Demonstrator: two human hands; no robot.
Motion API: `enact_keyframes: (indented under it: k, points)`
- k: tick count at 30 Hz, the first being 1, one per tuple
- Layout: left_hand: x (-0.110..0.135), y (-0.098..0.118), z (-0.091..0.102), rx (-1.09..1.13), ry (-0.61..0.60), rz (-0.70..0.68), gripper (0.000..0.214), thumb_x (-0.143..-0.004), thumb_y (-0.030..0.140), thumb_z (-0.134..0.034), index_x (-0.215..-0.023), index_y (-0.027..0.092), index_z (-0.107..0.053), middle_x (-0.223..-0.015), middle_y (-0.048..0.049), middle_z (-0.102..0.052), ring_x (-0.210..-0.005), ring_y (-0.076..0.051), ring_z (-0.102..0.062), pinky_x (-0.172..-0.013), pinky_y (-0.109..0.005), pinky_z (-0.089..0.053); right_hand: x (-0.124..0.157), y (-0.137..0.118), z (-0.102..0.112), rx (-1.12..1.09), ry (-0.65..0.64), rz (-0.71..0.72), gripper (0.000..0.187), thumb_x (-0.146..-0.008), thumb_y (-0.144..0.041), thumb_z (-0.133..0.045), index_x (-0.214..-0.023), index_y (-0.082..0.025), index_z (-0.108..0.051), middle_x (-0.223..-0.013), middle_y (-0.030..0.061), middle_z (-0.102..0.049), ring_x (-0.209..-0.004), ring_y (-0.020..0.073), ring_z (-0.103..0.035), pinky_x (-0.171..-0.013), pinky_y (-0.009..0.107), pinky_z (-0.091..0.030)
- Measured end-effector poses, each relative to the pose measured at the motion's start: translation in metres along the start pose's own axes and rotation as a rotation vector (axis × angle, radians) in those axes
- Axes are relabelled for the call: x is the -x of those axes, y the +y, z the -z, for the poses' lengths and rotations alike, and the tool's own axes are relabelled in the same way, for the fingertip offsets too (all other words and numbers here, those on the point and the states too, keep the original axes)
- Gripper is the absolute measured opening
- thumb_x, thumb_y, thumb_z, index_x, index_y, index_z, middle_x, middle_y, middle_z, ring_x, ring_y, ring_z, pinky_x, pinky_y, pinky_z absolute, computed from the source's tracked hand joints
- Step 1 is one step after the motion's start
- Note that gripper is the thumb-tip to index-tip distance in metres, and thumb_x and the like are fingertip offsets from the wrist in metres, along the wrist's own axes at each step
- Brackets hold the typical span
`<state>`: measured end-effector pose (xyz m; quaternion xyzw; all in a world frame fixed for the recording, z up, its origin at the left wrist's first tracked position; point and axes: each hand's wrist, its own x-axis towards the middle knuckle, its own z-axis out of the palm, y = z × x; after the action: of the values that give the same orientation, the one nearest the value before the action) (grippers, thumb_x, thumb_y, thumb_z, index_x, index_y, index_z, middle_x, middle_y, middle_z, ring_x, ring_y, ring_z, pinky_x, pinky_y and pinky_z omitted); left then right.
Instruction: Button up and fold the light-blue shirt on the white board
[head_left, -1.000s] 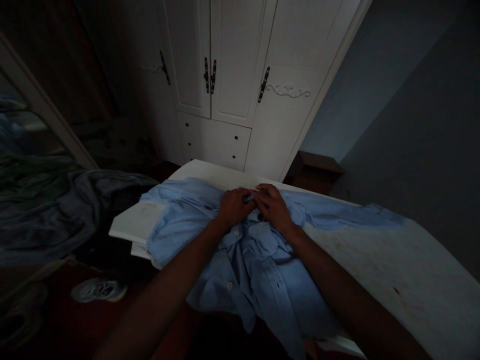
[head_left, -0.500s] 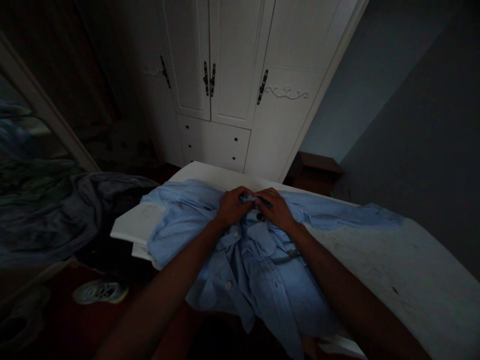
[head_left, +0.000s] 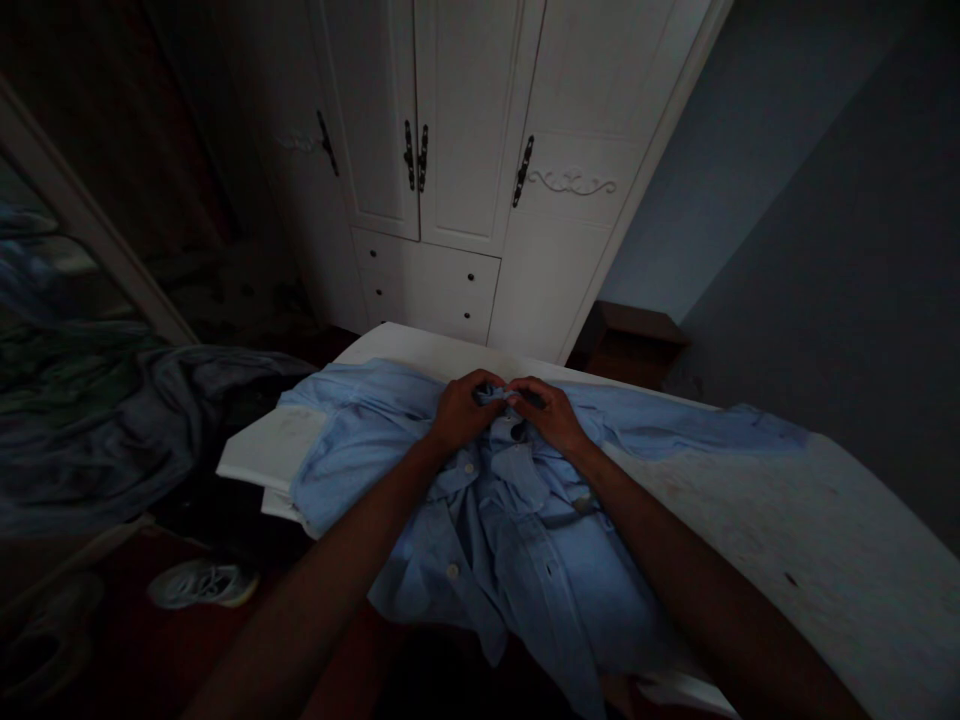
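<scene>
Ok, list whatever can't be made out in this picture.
Head view: the bit of blue shirt where the left grip and right grip meet, hidden by both.
Head view: top of the white wardrobe, cut off by the upper edge.
Head view: part of the white table, cut off by the right edge.
Head view: details of the dark grey cloth, lost to blur and dimness.

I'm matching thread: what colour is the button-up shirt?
The button-up shirt is light blue; the head view shows it best.
</scene>
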<state>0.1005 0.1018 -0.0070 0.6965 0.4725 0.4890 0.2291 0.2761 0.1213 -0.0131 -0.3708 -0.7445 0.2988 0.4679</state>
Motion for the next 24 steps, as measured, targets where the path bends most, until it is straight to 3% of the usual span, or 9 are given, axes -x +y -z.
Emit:
enact_keyframes:
  k: [11,24]
  points:
    - [0.002,0.003,0.001,-0.044,0.012,0.024,0.020,-0.071,0.021,-0.068,-0.091,0.020,-0.069,-0.086,0.0008,-0.072,-0.075,-0.015,-0.065,-0.073,-0.027,-0.051,-0.003,-0.010,0.000,-0.062,-0.005,-0.108,0.028,-0.076,-0.048,-0.067,-0.082,-0.021,-0.072,-0.085,0.0024,-0.073,-0.084,0.0198,-0.067,-0.083,0.034,-0.051]
    - [0.001,0.000,-0.001,-0.177,-0.020,-0.059,0.020,-0.074,0.022,-0.070,-0.094,0.021,-0.069,-0.092,-0.0018,-0.072,-0.086,-0.018,-0.066,-0.083,-0.030,-0.050,-0.005,0.000,-0.001,-0.042,0.001,-0.117,0.025,-0.076,-0.043,-0.061,-0.081,-0.020,-0.069,-0.080,0.0024,-0.070,-0.078,0.0189,-0.063,-0.078,0.033,-0.048]
